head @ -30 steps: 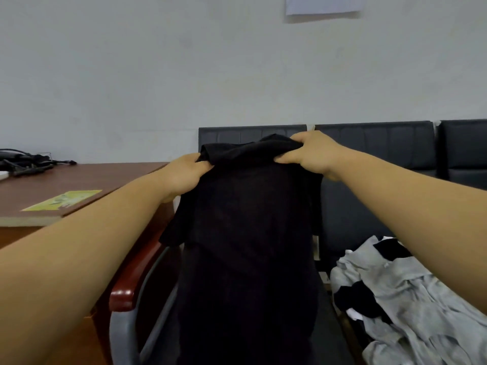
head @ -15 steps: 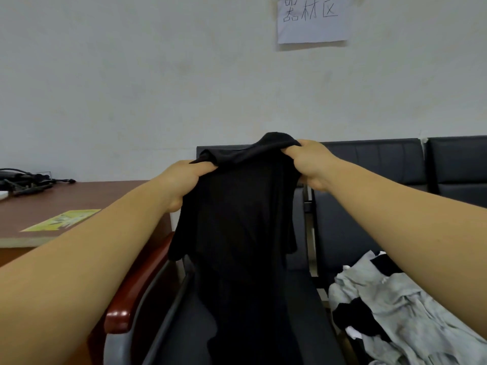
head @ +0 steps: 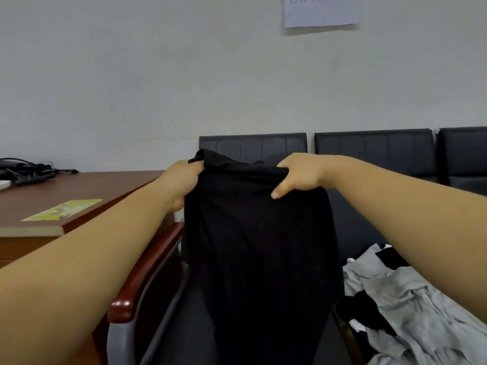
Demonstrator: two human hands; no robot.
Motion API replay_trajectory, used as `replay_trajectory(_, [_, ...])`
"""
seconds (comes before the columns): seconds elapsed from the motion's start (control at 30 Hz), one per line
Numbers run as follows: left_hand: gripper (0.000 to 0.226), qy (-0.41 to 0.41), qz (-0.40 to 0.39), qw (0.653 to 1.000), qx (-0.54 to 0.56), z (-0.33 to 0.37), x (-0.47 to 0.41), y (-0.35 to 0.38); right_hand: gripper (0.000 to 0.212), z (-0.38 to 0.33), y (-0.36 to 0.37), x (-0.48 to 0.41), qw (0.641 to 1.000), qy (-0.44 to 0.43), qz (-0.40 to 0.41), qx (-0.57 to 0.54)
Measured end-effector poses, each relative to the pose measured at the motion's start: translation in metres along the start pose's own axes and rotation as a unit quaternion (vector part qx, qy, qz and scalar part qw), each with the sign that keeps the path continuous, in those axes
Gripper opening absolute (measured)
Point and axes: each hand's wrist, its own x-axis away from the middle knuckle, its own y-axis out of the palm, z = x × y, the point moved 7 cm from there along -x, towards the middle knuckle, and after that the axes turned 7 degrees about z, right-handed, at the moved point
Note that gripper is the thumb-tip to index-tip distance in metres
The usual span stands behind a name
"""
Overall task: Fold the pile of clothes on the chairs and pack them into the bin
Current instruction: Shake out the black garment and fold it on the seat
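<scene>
Row of black chairs (head: pixel 374 151) against wall; your black garment (head: pixel 258 254) hangs over the leftmost seat, held up by its top edge; grey-black clothes pile (head: pixel 411 306) on next seat; left hand (head: pixel 181 180) and right hand (head: pixel 300 175) each grip a top corner.

Hands: two, a left hand (head: pixel 181 183) and a right hand (head: pixel 300 175).

Held between them: one black garment (head: pixel 258 246).

Black padded seats in a row against the wall: three counted by their backs, namely left chair back (head: pixel 253 147), middle chair back (head: pixel 374 151) and right chair back (head: pixel 466 151), the last only partly in sight.

Wooden armrest (head: pixel 150 267): one seen.

Heap of clothes (head: pixel 411 299): one. Grey and black pieces are tangled; the number of pieces cannot be told.

Worktop (head: pixel 79 185): one. On it are one yellow-green leaflet (head: pixel 63 209) and one tangle of black cables (head: pixel 29 169), strands uncountable.

Paper sheet (head: pixel 321 11) on the wall: one.
</scene>
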Motion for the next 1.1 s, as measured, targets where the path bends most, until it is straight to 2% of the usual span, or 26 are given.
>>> replay_trajectory(0.07, [0.022, 0.009, -0.015, 0.998, -0.059, -0.003, 0.0, -0.001, 0.019, 0.002, -0.005, -0.003, 0.99, 0.015, 0.019, -0.136])
replay_trajectory(0.13, [0.023, 0.006, -0.037, 0.995, -0.093, -0.005, 0.0, -0.004, 0.022, 0.003, -0.009, -0.007, 0.969, 0.027, 0.016, -0.246])
replay_trajectory(0.27, [0.019, 0.0, -0.074, 0.993, -0.092, -0.008, -0.003, -0.002, 0.023, -0.001, -0.019, -0.014, 0.949, 0.016, 0.051, -0.311])
replay_trajectory(0.47, [0.024, -0.052, -0.049, 0.995, 0.071, -0.018, -0.013, 0.004, 0.018, -0.001, -0.023, -0.023, 0.953, 0.004, 0.108, -0.282])
replay_trajectory(0.57, [0.029, -0.061, -0.043, 0.994, 0.073, -0.021, -0.012, 0.008, 0.025, 0.002, -0.015, -0.022, 0.961, 0.005, 0.04, -0.275])
replay_trajectory(0.6, [0.033, -0.062, -0.064, 0.994, 0.056, -0.022, -0.009, 0.009, 0.032, 0.004, -0.011, -0.018, 0.967, 0.006, -0.005, -0.254])
replay_trajectory(0.67, [0.043, -0.066, -0.155, 0.986, 0.007, -0.023, 0.001, 0.016, 0.039, 0.01, 0.001, -0.012, 0.978, 0.015, -0.092, -0.186])
replay_trajectory(0.73, [0.057, -0.072, -0.275, 0.956, -0.067, -0.03, 0.012, 0.022, 0.034, 0.021, 0.008, -0.011, 0.988, 0.026, -0.119, -0.095])
replay_trajectory(0.77, [0.061, -0.064, -0.306, 0.943, -0.117, -0.037, 0.01, 0.023, 0.031, 0.029, 0.01, -0.016, 0.993, 0.03, -0.101, -0.047])
replay_trajectory(0.8, [0.055, -0.04, -0.309, 0.933, -0.181, -0.043, 0.003, 0.022, 0.028, 0.035, 0.01, -0.024, 0.997, 0.033, -0.066, 0.001])
replay_trajectory(0.9, [0.016, 0.059, -0.205, 0.914, -0.344, -0.052, -0.037, 0.018, 0.019, 0.048, 0.01, -0.052, 0.992, 0.024, 0.058, 0.111])
replay_trajectory(0.97, [0.006, 0.08, -0.129, 0.925, -0.348, -0.055, -0.061, 0.014, 0.021, 0.053, 0.01, -0.07, 0.982, 0.015, 0.128, 0.137])
replay_trajectory(1.1, [0.016, 0.092, -0.061, 0.948, -0.299, -0.048, -0.1, 0.013, 0.016, 0.055, -0.004, -0.101, 0.96, -0.008, 0.247, 0.129])
